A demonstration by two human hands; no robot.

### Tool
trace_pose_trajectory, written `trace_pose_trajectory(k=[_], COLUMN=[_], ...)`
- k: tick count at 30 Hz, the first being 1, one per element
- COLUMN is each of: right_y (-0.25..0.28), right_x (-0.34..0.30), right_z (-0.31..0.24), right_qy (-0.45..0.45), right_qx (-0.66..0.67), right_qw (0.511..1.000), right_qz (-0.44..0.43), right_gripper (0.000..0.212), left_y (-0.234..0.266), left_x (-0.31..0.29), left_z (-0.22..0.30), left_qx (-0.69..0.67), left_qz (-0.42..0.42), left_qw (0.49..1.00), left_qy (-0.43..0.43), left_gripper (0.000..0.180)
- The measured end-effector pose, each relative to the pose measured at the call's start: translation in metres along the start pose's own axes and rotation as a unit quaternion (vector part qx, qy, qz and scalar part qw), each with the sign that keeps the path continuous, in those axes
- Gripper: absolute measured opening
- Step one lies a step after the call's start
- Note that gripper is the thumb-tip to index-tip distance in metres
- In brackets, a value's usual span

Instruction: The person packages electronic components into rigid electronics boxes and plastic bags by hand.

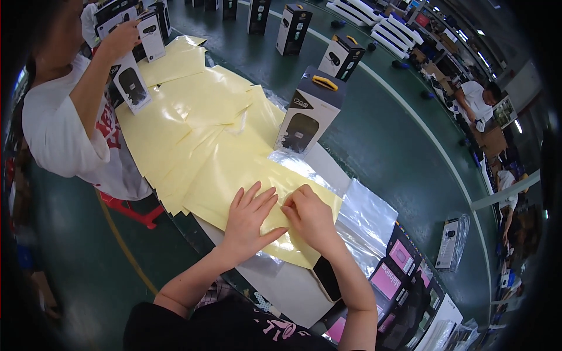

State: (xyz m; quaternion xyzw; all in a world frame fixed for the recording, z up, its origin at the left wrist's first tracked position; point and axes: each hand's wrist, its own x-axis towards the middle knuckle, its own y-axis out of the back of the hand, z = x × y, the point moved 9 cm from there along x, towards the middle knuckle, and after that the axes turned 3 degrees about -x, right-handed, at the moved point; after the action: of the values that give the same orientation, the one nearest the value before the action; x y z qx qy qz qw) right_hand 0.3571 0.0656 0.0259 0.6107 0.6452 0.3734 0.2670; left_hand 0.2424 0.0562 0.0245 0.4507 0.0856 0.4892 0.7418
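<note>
My left hand lies flat on a glossy yellow sheet, its fingers stretched out and the thumb pointing toward the other hand. Close beside it, my right hand has its fingers curled and pressed together on the same sheet; whatever they pinch is hidden. More yellow sheets fan out in an overlapping pile beyond. A dark and white box with a yellow handle stands upright just past my right hand. Clear plastic bags lie to the right, partly under the sheet.
At the left a co-worker's hand touches a white box. Several similar boxes stand on the green surface along the back. A dark printed carton with pink panels sits at the lower right, and a bagged box lies farther right.
</note>
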Motion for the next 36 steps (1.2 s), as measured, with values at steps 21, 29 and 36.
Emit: trace_pose_trajectory(k=[21, 29, 36], right_y=[0.113, 0.148, 0.161], right_x=[-0.024, 0.016, 0.058], right_z=[0.01, 0.011, -0.008], right_qy=[0.164, 0.177, 0.211], right_qx=[0.105, 0.138, 0.008], right_qw=[0.935, 0.918, 0.922], right_qz=[0.296, 0.326, 0.324], right_gripper=[0.011, 0.01, 0.012], left_y=[0.061, 0.081, 0.068], left_x=[0.145, 0.178, 0.2], left_z=[0.05, 0.042, 0.032], left_qx=[-0.031, -0.04, -0.177], left_qz=[0.311, 0.134, -0.022], left_qw=[0.949, 0.969, 0.961], left_qy=[-0.048, -0.205, -0.212], left_gripper=[0.078, 0.04, 0.043])
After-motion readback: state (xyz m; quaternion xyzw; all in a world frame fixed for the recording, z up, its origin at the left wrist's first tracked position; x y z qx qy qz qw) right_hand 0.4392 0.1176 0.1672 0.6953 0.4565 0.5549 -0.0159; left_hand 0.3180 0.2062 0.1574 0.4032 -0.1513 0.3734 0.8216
